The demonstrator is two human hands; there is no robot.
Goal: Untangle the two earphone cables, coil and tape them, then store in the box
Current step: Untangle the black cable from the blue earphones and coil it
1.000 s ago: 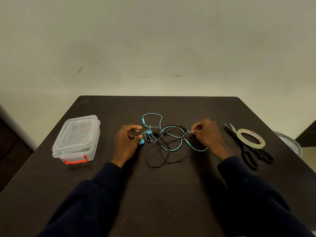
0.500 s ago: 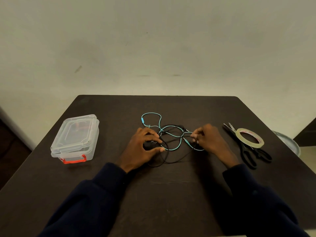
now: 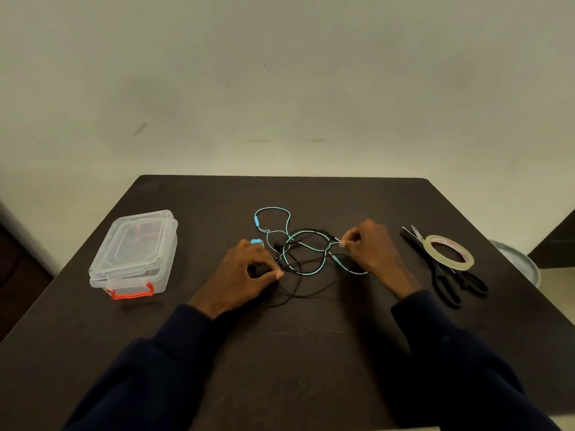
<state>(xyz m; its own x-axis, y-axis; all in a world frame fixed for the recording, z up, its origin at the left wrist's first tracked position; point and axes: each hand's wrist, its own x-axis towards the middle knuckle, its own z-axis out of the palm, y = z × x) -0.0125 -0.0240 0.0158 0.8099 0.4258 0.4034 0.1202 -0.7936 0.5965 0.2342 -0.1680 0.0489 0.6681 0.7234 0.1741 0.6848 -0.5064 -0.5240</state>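
**Though gripped at both sides, all knotted**

While L hand (image 3: 249, 269) curls round thin black earphone cable (image 3: 292, 299), R hand (image 3: 370, 250) pinches teal earphone cable (image 3: 271, 208) at tangle's right. Both cables lie knotted mid dark brown table (image 3: 280, 353). Clear plastic box w/ red latch (image 3: 133, 253), lid on, sits left; clear tape roll (image 3: 461, 267) rests on black scissors (image 3: 445, 283), right.

Dark brown table (image 3: 295, 353): matt, faint wood grain. At 9 o'clock, clear rectangular plastic box (image 3: 133, 244): glossy. At 3 o'clock, translucent tape roll (image 3: 449, 265): glossy; black-handled scissors (image 3: 443, 284): plastic grips, metal blades. Turquoise earphone cable (image 3: 272, 208) and black earphone cable (image 3: 311, 230): smooth sheaths.
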